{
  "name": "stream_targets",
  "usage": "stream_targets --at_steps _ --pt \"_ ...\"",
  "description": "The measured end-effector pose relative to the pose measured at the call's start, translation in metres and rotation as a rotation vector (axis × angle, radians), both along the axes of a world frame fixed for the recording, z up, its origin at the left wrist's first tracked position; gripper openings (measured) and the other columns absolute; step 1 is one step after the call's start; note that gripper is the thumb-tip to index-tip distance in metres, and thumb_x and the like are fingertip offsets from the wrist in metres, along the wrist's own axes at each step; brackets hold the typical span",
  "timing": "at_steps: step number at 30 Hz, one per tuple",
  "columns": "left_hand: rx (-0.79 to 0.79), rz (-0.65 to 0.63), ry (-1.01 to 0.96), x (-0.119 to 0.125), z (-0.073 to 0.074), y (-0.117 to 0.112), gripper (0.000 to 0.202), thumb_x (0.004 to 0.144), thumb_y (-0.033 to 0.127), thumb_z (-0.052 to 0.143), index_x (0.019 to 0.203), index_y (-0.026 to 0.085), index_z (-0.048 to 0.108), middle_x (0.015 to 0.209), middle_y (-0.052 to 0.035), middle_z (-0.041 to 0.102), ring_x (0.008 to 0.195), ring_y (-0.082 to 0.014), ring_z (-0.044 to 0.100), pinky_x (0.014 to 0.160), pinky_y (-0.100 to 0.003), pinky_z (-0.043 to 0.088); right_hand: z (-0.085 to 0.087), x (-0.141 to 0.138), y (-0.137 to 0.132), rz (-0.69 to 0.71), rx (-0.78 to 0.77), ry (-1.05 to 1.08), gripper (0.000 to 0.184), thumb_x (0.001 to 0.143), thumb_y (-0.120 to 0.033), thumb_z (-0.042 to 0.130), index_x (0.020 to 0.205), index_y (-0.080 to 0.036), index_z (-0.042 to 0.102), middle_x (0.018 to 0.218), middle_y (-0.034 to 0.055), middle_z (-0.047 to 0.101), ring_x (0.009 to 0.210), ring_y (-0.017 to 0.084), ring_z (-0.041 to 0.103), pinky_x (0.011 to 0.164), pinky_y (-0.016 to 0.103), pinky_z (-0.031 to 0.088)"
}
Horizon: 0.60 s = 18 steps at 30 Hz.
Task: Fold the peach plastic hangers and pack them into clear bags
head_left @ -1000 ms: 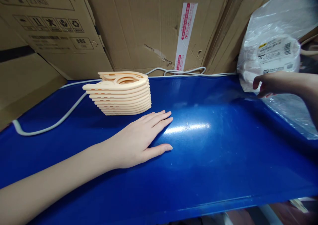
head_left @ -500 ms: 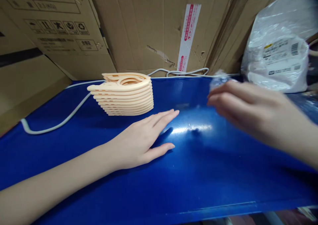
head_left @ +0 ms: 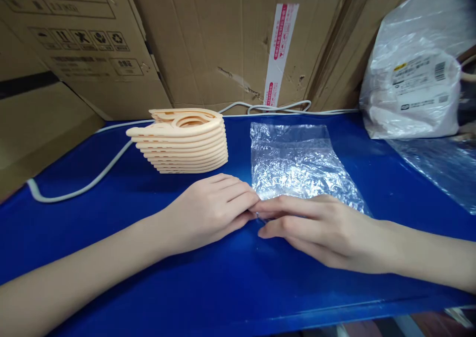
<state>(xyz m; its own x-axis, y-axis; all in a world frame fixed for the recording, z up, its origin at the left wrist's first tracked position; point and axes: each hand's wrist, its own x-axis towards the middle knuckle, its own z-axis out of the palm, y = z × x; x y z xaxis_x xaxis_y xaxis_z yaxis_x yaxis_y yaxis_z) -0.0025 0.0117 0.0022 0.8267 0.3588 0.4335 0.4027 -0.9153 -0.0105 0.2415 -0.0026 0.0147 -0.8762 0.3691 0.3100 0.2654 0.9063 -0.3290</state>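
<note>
A clear plastic bag [head_left: 297,163] lies flat and crinkled on the blue table [head_left: 208,287]. At its near left corner the fingers of my left hand [head_left: 219,210] are closed in a pinch on the film. My right hand [head_left: 327,228] covers the bag's near edge, its fingertips meeting those of the left; its thumb and fingers close around the film, though the contact is partly hidden. Behind my left hand stands a neat stack of peach plastic hangers [head_left: 182,143], apparently folded, touched by neither hand.
Cardboard boxes [head_left: 208,44] line the back. A white cable [head_left: 100,175] runs along them and loops at the left. At the back right sits a white plastic package [head_left: 416,94] with a label, and more clear film [head_left: 439,168] lies before it.
My right hand came down and left from above the table with the crumpled bag, which now lies spread out. My left hand went from open, fingers stretched, to pinching the bag's corner.
</note>
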Motion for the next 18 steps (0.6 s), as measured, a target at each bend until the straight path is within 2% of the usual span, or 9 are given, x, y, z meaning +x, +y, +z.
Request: stream_targets --at_steps 2,4,7,10,14,18 --pt "-0.005 0.018 0.025 0.0 0.002 0.0 0.019 0.098 0.018 0.048 0.099 0.012 0.065 0.097 -0.0067 0.071 0.088 -0.0203 0.067 0.08 -0.033 0.053 0.004 0.002 0.003 0.034 -0.142 0.0 0.028 0.098 -0.009 0.042 0.117 -0.017 0.06 0.134 0.0089 0.058 0.116 0.014 0.061 0.092 0.023 0.053" --pt "-0.009 0.045 0.068 0.0 0.004 -0.001 0.021 0.098 0.021 0.047 0.102 0.012 0.066 0.099 -0.008 0.07 0.087 -0.0218 0.067 0.076 -0.034 0.053 0.008 0.006 0.009 0.02 -0.187 0.009 0.027 0.099 -0.011 0.042 0.119 -0.017 0.059 0.127 0.0088 0.062 0.115 0.014 0.061 0.095 0.025 0.052" --pt "0.013 0.049 0.123 -0.001 0.008 -0.001 0.029 0.099 0.027 0.044 0.113 0.014 0.066 0.106 -0.0096 0.07 0.091 -0.023 0.067 0.08 -0.036 0.053 0.011 0.015 0.025 -0.087 0.017 -0.049 0.027 0.1 -0.017 0.042 0.12 -0.017 0.06 0.126 0.0103 0.063 0.112 0.02 0.062 0.091 0.035 0.054" --pt "0.103 0.049 0.127 -0.002 0.009 -0.002 0.037 0.102 0.035 0.04 0.114 0.014 0.069 0.106 -0.0094 0.072 0.094 -0.023 0.068 0.089 -0.038 0.052 0.008 0.026 0.042 -0.179 0.195 -0.168 0.03 0.1 -0.026 0.046 0.124 -0.018 0.061 0.139 0.0127 0.054 0.121 0.027 0.057 0.099 0.045 0.05" --pt "0.216 0.095 0.123 0.0 0.006 -0.003 0.042 0.103 0.04 0.041 0.107 0.011 0.072 0.1 -0.0078 0.075 0.094 -0.0238 0.07 0.093 -0.042 0.051 0.003 0.036 0.051 -0.21 0.154 -0.306 0.044 0.101 -0.04 0.046 0.139 -0.018 0.054 0.148 0.0138 0.046 0.13 0.029 0.05 0.106 0.048 0.044" --pt "0.295 0.134 0.126 -0.001 0.006 -0.005 0.049 0.103 0.043 0.04 0.099 0.008 0.074 0.094 -0.0091 0.076 0.095 -0.0259 0.071 0.092 -0.043 0.053 0.008 0.042 0.045 -0.2 0.059 -0.399 0.062 0.098 -0.054 0.048 0.151 -0.022 0.04 0.157 0.012 0.034 0.139 0.031 0.04 0.11 0.049 0.041"
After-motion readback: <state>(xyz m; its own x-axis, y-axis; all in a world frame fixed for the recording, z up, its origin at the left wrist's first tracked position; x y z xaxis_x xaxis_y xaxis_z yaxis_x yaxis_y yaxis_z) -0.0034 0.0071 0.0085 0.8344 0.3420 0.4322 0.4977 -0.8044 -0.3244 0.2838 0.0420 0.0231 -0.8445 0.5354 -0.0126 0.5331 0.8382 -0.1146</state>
